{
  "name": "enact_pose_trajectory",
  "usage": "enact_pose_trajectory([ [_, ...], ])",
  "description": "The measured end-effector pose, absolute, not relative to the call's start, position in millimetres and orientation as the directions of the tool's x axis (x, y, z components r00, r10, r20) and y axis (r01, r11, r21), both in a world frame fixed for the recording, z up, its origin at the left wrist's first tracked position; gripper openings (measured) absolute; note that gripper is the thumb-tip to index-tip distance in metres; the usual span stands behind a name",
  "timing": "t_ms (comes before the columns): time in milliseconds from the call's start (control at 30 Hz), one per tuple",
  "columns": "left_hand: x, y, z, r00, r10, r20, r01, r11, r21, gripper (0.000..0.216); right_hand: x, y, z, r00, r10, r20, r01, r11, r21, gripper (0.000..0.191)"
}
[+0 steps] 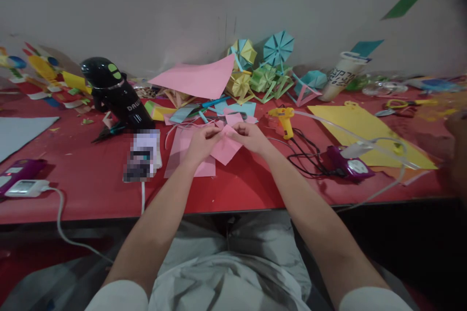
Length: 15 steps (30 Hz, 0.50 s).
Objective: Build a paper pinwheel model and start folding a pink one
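A small creased square of pink paper (pixel 225 149) is held up between both hands, over the front middle of the table. My left hand (pixel 205 143) pinches its left upper edge. On the other side, my right hand (pixel 251 137) grips its upper right edge with thumb and fingers closed. Beneath and to the left lie flat pink sheets (pixel 178 150), partly covered by my left hand. Behind the hands are blue and pink paper scraps (pixel 235 107). A yellow glue gun (pixel 284 120) rests just right of my right hand.
Folded paper umbrellas (pixel 278 48) and a large pink sheet (pixel 200 77) stand at the back. A black bottle (pixel 120 92) and a blurred phone (pixel 144 155) are left. A purple power strip (pixel 350 163), yellow sheet (pixel 372 131), scissors (pixel 396 105) and cup (pixel 343 75) are right.
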<state>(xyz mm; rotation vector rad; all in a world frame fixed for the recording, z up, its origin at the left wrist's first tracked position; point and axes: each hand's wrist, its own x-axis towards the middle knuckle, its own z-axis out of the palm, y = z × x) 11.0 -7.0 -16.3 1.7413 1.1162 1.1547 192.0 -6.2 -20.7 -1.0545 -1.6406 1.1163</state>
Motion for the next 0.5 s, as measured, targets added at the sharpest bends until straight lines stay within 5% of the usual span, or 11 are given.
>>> enact_pose_trajectory([
  [500,9.2,-4.8,-17.0,0.238,0.939,0.250,0.269,-0.311,0.912,0.020,194.3,-2.2,-27.6,-0.261,0.958,0.122,0.080,0.148,-0.986,0.032],
])
